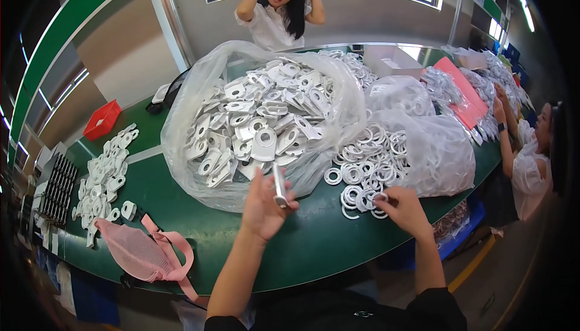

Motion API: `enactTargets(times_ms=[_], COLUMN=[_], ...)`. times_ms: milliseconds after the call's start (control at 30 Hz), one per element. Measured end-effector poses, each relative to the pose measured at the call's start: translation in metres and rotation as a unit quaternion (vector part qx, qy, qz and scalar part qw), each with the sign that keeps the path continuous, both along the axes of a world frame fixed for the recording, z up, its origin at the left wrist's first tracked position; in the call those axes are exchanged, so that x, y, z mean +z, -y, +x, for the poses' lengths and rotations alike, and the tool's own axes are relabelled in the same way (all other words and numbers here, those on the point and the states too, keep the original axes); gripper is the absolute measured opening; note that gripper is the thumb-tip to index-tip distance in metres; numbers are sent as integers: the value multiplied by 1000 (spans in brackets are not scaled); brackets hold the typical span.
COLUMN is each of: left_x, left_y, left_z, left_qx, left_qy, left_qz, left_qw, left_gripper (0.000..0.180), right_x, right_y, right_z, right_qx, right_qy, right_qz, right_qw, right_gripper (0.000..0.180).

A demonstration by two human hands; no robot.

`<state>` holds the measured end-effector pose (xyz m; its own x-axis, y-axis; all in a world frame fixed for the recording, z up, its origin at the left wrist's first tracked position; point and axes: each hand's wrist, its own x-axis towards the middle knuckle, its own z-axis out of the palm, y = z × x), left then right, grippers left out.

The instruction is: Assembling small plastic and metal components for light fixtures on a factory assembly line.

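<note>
My left hand (264, 201) is raised over the green table (314, 240) and grips a white plastic part (279, 184) edge-on between thumb and fingers. Just beyond it lies a big clear plastic bag (199, 113) heaped with the same white flat parts (264, 143). My right hand (402, 206) rests at the near edge of a pile of white rings (365, 171) and pinches one ring (380, 197) between its fingertips. The rings spill out of a second clear bag (438, 149).
Assembled white parts (103, 177) lie in a heap at the left, by a pink mesh pouch (136, 252) and a black tray (57, 189). A red bin (101, 119) is farther back. One person stands across the table; another works at the right edge.
</note>
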<state>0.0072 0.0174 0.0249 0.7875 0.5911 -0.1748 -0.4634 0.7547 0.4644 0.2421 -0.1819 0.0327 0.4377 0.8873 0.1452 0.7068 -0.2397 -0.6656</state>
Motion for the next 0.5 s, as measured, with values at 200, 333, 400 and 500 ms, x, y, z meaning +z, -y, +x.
enactTargets(times_ms=[200,333,400,500], left_x=[-22,-15,-14,-24], left_y=[17,25,26,22], left_z=[8,16,17,17], left_qx=[-123,-135,-115,-105], left_qy=[-27,-41,-71,-80], left_qz=[22,46,53,83], left_qw=[992,989,989,988], left_gripper=[47,48,48,49], right_x=[-2,3,5,-6], right_y=[-78,-109,-118,-124], right_z=[2,2,-5,-10], right_qx=[84,127,152,175], right_qy=[20,115,138,206], right_qz=[96,49,-19,-125], right_qw=[992,984,978,955], right_gripper=[10,11,12,17])
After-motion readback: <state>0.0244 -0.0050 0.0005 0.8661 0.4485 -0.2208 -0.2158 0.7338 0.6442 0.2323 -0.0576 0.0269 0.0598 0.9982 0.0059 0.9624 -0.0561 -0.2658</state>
